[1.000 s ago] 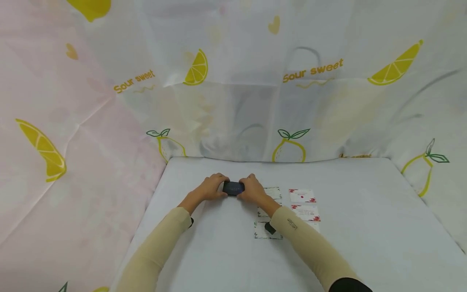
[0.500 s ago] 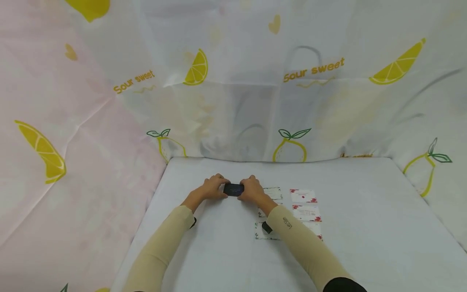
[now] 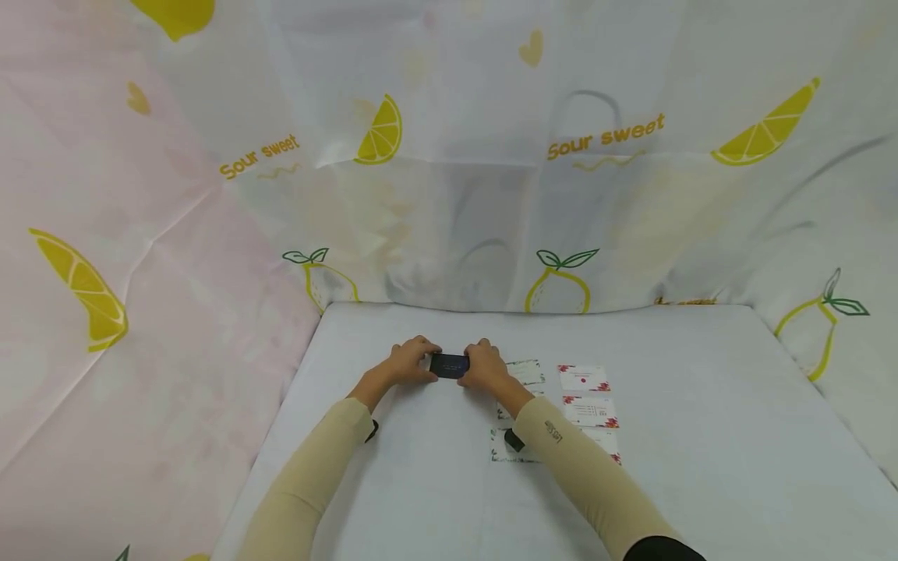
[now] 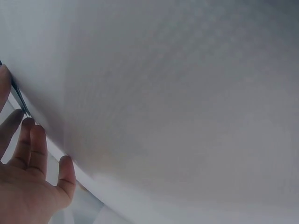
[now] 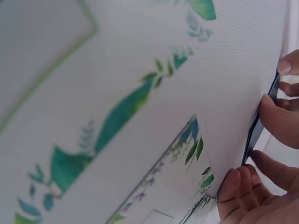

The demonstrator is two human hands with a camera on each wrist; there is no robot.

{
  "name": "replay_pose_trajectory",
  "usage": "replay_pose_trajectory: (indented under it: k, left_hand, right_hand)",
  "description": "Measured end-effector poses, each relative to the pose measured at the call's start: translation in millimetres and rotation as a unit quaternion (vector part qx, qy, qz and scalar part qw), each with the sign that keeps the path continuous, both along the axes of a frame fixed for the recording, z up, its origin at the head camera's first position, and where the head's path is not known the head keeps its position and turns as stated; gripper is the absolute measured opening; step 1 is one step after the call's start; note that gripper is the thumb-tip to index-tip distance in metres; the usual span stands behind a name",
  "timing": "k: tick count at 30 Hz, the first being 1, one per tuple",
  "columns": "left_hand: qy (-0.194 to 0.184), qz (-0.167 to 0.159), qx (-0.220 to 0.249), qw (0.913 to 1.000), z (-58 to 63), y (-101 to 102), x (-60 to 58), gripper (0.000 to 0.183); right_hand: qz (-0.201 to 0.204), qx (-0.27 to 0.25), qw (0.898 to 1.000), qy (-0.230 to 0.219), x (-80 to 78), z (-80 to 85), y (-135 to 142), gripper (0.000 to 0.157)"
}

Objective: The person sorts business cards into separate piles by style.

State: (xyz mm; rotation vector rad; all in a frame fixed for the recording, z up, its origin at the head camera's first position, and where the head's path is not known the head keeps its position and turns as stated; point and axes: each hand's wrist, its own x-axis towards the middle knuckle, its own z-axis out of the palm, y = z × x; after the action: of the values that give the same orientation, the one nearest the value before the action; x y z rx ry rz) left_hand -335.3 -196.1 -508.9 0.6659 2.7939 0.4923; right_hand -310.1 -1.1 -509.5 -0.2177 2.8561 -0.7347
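Observation:
A thin dark card (image 3: 450, 365) with small pale print is stretched between both hands near the far middle of the white table. My left hand (image 3: 411, 361) pinches its left end, and my right hand (image 3: 486, 365) pinches its right end. From the left wrist view, the fingers of the left hand (image 4: 32, 177) meet the dark edge close to the white surface. In the right wrist view the right hand (image 5: 261, 186) holds the card's thin edge (image 5: 254, 133). Whether the card touches the table cannot be told.
White cards with green leaf borders (image 3: 525, 372) form a column, partly under the right forearm. Beside it runs a column of white cards with red flowers (image 3: 584, 379). A lemon-print cloth (image 3: 463, 234) hangs behind the table (image 3: 701, 405).
Both hands and the dark card have shifted very slightly toward me. The right forearm has moved a little left, showing more of the nearest red-flower card. The grip stays the same.

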Motion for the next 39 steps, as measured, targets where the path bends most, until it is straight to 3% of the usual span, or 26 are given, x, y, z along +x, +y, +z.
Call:
replay_pose_trajectory:
  k: [15, 23, 27, 31, 35, 39]
  left_hand:
    - [0.003, 0.006, 0.0, 1.0, 1.8, 5.2, -3.2, 0.053]
    - [-0.006, 0.011, -0.005, 0.9999, 2.5, 6.3, -0.9, 0.06]
    - [-0.003, 0.021, 0.004, 0.9998, 2.3, 5.6, 0.5, 0.066]
    - [0.0, 0.018, 0.026, 0.9995, 2.7, 3.7, 4.9, 0.067]
    - [-0.001, 0.018, 0.037, 0.9991, 2.1, -1.0, 10.9, 0.071]
    - [0.011, 0.021, 0.028, 0.9993, 3.2, -7.0, 15.7, 0.074]
  right_hand:
    - [-0.002, -0.014, 1.0, 0.007, 0.7, 8.5, 8.2, 0.053]
    - [-0.016, -0.012, 1.0, -0.009, 2.3, 6.6, 7.8, 0.063]
    - [-0.024, -0.034, 0.999, -0.005, 4.8, 6.6, 9.3, 0.073]
    - [-0.027, -0.064, 0.997, 0.022, 9.7, 9.4, 16.8, 0.068]
    - [-0.009, -0.067, 0.997, 0.045, 17.5, 13.9, 32.2, 0.06]
    - [0.029, -0.058, 0.996, 0.053, 26.9, 20.3, 56.1, 0.064]
